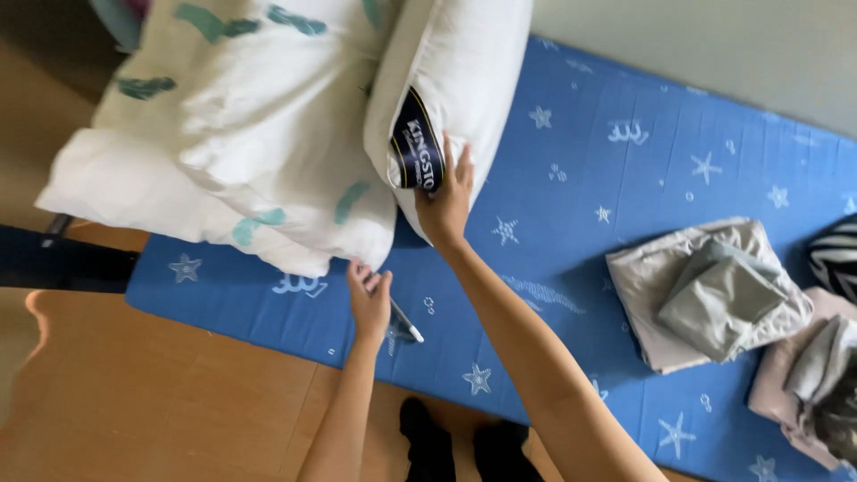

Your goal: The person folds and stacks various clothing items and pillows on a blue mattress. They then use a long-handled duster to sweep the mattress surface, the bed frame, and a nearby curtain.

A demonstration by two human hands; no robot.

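A plump white pillow (460,71) stands on end at the head of a blue mattress (625,205) printed with pale stars. A dark label (415,152) is sewn at its lower corner. The right hand (445,203) presses flat against the pillow just beside that label, fingers spread, palm on the fabric; its grip is wide and closes on nothing.

Touching the pillow on its left is a white pillowcase with teal marks (241,125), bulging and crumpled, lying partly over the mattress edge and partly over the wooden floor (134,393). The pillow's upper part appears to sit inside the case's mouth, though the folds hide where one ends and the other begins. The left hand (368,299) reaches to the lower hem of this case, fingers pinched narrow at the cloth's edge; whether they actually hold the fabric cannot be told from here. Just below that hand a small silvery object (403,326) lies on the mattress, too blurred to name.

Well apart, toward the right end of the mattress, lies a folded stack of beige and grey linen (705,295). Beside it sits a second pile of pinkish cloth (803,384), and a black-and-white striped item (835,254) shows at the frame's edge. The person's dark feet (464,446) stand on the floor near the mattress.
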